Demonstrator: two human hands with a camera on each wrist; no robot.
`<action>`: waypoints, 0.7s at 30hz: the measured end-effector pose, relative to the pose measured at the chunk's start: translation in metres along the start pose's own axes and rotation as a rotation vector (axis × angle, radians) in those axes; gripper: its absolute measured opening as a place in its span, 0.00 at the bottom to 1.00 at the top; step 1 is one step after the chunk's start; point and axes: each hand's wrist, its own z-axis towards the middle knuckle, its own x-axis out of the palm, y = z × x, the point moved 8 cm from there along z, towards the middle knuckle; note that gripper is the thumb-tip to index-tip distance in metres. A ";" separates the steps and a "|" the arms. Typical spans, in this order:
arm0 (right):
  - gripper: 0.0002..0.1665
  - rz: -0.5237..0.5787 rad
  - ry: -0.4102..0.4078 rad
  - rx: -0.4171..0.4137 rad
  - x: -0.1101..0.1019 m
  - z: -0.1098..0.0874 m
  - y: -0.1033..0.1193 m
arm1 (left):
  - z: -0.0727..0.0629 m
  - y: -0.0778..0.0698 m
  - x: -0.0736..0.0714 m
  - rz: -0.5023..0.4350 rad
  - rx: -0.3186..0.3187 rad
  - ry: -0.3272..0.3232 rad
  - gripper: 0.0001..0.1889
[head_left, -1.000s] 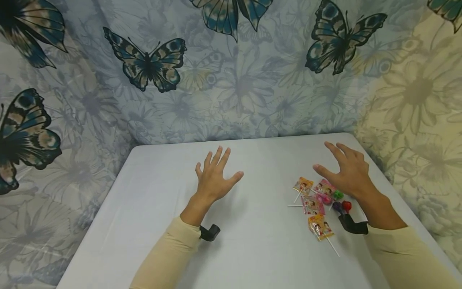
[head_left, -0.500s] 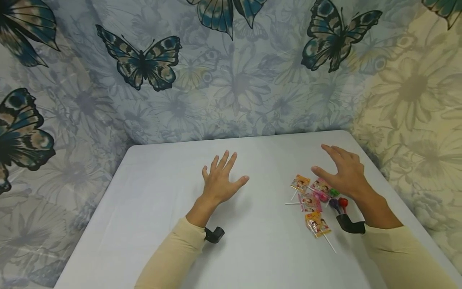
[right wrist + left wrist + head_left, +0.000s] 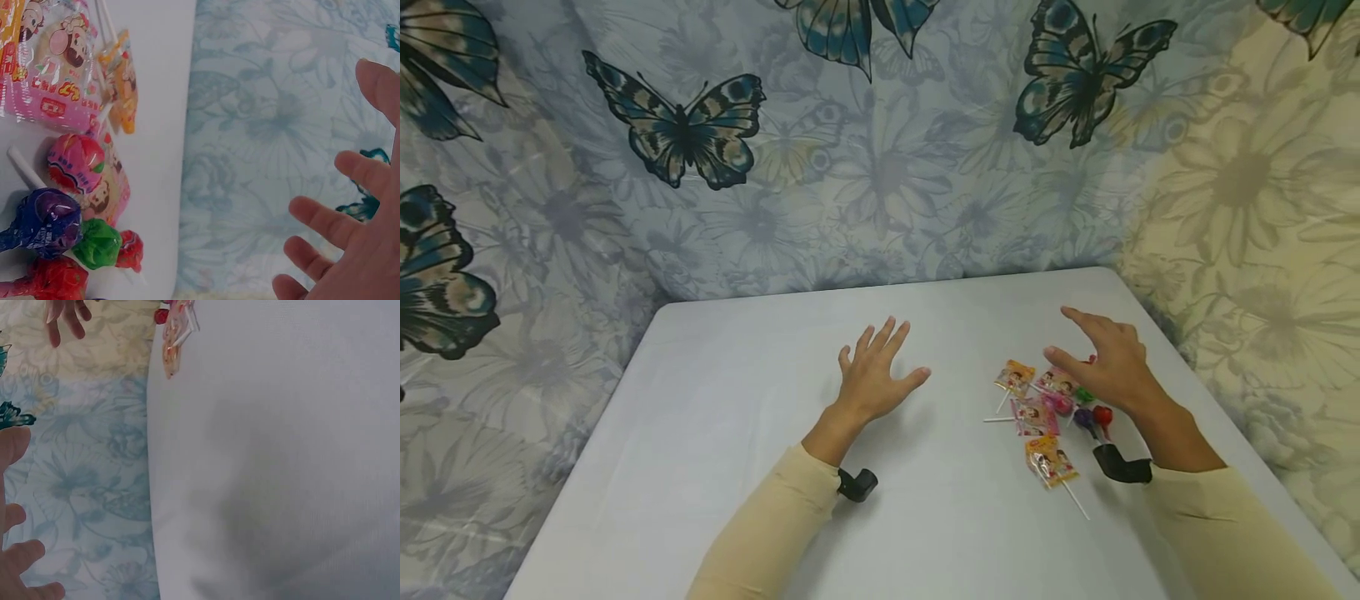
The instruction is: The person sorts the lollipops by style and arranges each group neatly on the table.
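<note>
We find the lollipops (image 3: 1036, 417) below-left of the wide, empty right hand (image 3: 1108, 362), farther from the equally wide left hand (image 3: 872, 380).

Lollipops (image 3: 1036, 416) on the table (image 3: 715, 433), towards its right edge
Left hand (image 3: 868, 383) left of them, right hand (image 3: 1108, 362) at their right; backdrop (image 3: 880, 237) behind the far edge.

Look at that shine: the round lollipops (image 3: 50, 222) gleam in crinkled, glossy film, the flat packets (image 3: 53, 81) flash slick, see-through plastic, and the white sticks (image 3: 25, 170) show smooth! Against that, the tabletop (image 3: 700, 450) is smooth and matt, the backdrop (image 3: 887, 225) soft printed cloth, the sleeves (image 3: 767, 533) matt cloth too, and the black wrist mounts (image 3: 859, 485) dull, smooth plastic by their look.
</note>
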 end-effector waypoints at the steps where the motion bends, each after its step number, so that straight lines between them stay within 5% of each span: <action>1: 0.43 0.006 0.002 -0.002 0.001 0.000 -0.001 | 0.001 -0.001 0.003 -0.006 0.003 0.008 0.41; 21: 0.43 0.055 0.037 0.054 0.010 -0.008 -0.019 | 0.020 -0.029 0.044 -0.192 0.073 0.047 0.35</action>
